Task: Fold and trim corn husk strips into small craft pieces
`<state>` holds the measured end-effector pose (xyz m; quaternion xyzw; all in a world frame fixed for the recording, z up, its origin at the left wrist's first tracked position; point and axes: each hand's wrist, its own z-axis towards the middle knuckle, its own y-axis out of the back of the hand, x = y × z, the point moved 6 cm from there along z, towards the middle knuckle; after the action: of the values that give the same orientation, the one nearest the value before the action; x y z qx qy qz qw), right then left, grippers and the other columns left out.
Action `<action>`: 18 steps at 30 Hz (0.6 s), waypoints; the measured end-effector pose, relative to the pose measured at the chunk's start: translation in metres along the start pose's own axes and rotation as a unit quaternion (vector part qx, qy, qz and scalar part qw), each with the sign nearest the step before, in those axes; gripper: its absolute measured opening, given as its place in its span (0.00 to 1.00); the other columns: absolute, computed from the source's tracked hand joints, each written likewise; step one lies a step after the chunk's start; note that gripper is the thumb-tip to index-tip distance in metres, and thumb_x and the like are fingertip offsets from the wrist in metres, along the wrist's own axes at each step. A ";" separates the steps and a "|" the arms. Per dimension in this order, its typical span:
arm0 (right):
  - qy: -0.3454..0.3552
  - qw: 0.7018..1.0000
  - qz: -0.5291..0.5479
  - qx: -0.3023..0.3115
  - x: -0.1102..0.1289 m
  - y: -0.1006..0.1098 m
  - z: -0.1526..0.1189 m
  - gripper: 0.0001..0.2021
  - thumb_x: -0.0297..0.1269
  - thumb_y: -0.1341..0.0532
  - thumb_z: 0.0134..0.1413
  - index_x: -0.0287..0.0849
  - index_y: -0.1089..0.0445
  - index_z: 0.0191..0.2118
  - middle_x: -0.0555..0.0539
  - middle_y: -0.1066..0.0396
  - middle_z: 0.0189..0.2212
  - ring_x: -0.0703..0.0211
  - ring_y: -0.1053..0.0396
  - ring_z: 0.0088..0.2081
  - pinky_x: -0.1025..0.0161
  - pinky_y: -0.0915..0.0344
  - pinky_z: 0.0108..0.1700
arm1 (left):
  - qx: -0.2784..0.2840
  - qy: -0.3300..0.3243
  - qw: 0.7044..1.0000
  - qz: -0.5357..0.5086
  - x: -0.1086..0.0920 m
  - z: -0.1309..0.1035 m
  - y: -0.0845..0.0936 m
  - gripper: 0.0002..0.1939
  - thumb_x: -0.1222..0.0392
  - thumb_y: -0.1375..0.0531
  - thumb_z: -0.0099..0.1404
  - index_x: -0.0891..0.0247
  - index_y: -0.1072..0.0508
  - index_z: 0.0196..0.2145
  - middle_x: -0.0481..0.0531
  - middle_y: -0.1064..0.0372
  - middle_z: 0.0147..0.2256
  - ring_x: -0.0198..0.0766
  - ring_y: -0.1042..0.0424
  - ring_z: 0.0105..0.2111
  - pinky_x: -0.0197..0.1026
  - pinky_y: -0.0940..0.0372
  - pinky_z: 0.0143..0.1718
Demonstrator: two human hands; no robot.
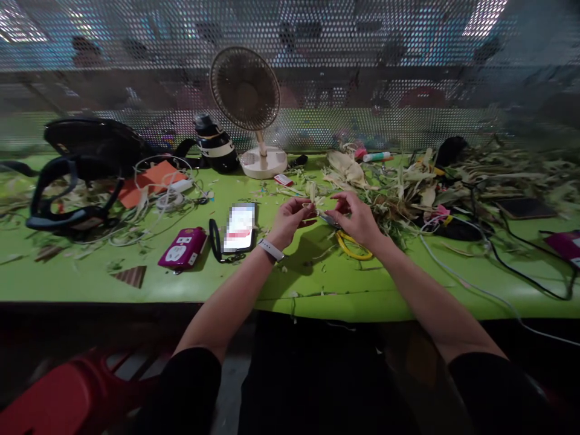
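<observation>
Between my two hands, over the green table (362, 296), is a small pale bundle of dried husk (312, 194). My left hand (290, 222), with a white band on its wrist, pinches the bundle's lower part. Just to the right, my right hand (356, 219) is closed, thumb and fingers bent round the metal part of a tool, perhaps scissors; its yellow handle (356, 249) hangs below the palm. The exact grip on the tool is partly hidden by the fingers.
A phone (240, 226) and a purple box (183, 248) lie left of my hands. Behind stand a fan (263, 162) and a black bottle (216, 148). Husks (399, 193) pile up at the right, near a white cable (471, 287). A headset (72, 220) sits far left.
</observation>
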<state>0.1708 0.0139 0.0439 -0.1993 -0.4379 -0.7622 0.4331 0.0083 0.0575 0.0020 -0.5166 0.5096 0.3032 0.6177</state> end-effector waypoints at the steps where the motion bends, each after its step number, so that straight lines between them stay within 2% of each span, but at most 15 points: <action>1: 0.009 1.000 -0.026 0.001 0.001 0.000 -0.001 0.23 0.58 0.37 0.53 0.43 0.33 0.44 0.46 0.29 0.32 0.56 0.31 0.32 0.58 0.33 0.37 | 0.002 0.002 1.000 -0.002 -0.001 0.000 0.000 0.25 0.52 0.26 0.43 0.63 0.30 0.35 0.46 0.26 0.30 0.34 0.24 0.31 0.39 0.29 0.35; 4: 0.014 0.996 -0.077 0.047 -0.001 -0.008 -0.003 0.22 0.57 0.40 0.57 0.42 0.31 0.43 0.44 0.27 0.33 0.57 0.31 0.30 0.60 0.35 0.35 | 0.008 0.001 1.000 -0.007 -0.002 -0.002 -0.002 0.24 0.53 0.26 0.44 0.63 0.30 0.35 0.46 0.26 0.31 0.33 0.24 0.31 0.38 0.29 0.35; 6: 0.024 0.993 -0.089 0.079 -0.003 -0.014 -0.005 0.19 0.55 0.45 0.62 0.42 0.29 0.40 0.45 0.27 0.30 0.57 0.31 0.29 0.61 0.37 0.34 | 0.013 0.000 1.000 -0.009 -0.001 -0.001 -0.003 0.24 0.53 0.25 0.44 0.64 0.30 0.35 0.46 0.26 0.31 0.34 0.24 0.31 0.38 0.28 0.35; 9: 0.068 0.988 -0.117 0.074 -0.001 -0.015 -0.006 0.19 0.48 0.51 0.68 0.43 0.28 0.37 0.45 0.27 0.28 0.56 0.30 0.32 0.61 0.38 0.36 | 0.016 0.009 1.000 -0.003 0.001 0.001 -0.002 0.23 0.55 0.25 0.44 0.65 0.30 0.34 0.47 0.26 0.30 0.34 0.23 0.29 0.40 0.28 0.36; 14: 0.142 0.953 -0.263 0.051 0.008 -0.012 -0.007 0.15 0.39 0.50 0.68 0.42 0.27 0.40 0.39 0.27 0.40 0.50 0.32 0.43 0.55 0.38 0.45 | 0.021 0.031 0.999 0.023 0.007 0.004 -0.001 0.21 0.56 0.26 0.46 0.65 0.29 0.33 0.48 0.26 0.27 0.35 0.24 0.28 0.41 0.28 0.34; 18: 0.229 0.918 -0.315 0.076 0.016 -0.020 -0.011 0.11 0.32 0.48 0.66 0.42 0.28 0.43 0.38 0.30 0.52 0.48 0.36 0.53 0.52 0.42 0.53 | 0.068 0.051 0.994 0.076 0.010 0.001 -0.006 0.17 0.58 0.27 0.48 0.66 0.29 0.32 0.48 0.27 0.26 0.34 0.25 0.27 0.41 0.28 0.34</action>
<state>0.1465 0.0019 0.0389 0.1623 -0.4234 -0.8484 0.2730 0.0169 0.0548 -0.0058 -0.4486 0.5974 0.2870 0.5996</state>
